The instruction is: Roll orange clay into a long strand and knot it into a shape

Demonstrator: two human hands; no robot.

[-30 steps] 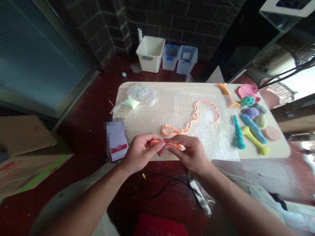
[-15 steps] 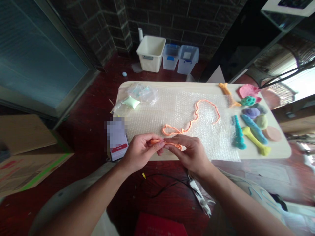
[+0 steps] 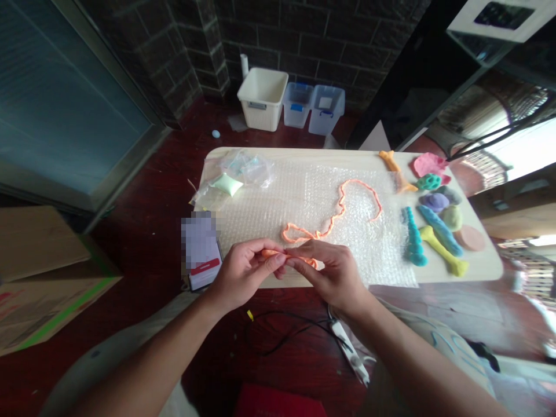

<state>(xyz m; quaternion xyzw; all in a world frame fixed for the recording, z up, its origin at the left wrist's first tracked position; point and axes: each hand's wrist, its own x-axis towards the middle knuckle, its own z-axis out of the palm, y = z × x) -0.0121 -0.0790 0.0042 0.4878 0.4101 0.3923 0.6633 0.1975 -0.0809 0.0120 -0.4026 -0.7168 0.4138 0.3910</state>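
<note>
A long, twisted orange clay strand (image 3: pixel 332 223) curls over the bubble wrap (image 3: pixel 278 197), with a loop at its near left end. Close to the table's front edge, my left hand (image 3: pixel 247 271) pinches a piece of orange clay between thumb and fingers. My right hand (image 3: pixel 336 269) grips the same piece from the other side, and both thumbs nearly meet. Some of the clay pokes out beneath the right fingers. The fingers partly hide it, so whether it joins the long strand I cannot tell.
Several clay shapes lie at the table's right, among them a yellow bone (image 3: pixel 443 250) and a teal spiral (image 3: pixel 414 240). At the left are a pale green packet (image 3: pixel 227 184) and a phone (image 3: pixel 204 249). Bins (image 3: pixel 263 104) stand by the wall; a power strip (image 3: pixel 350 350) lies below.
The view has shifted slightly, so the table sits a little lower and further left. Both hands keep their pinch on the orange clay, with only slight finger movement.
</note>
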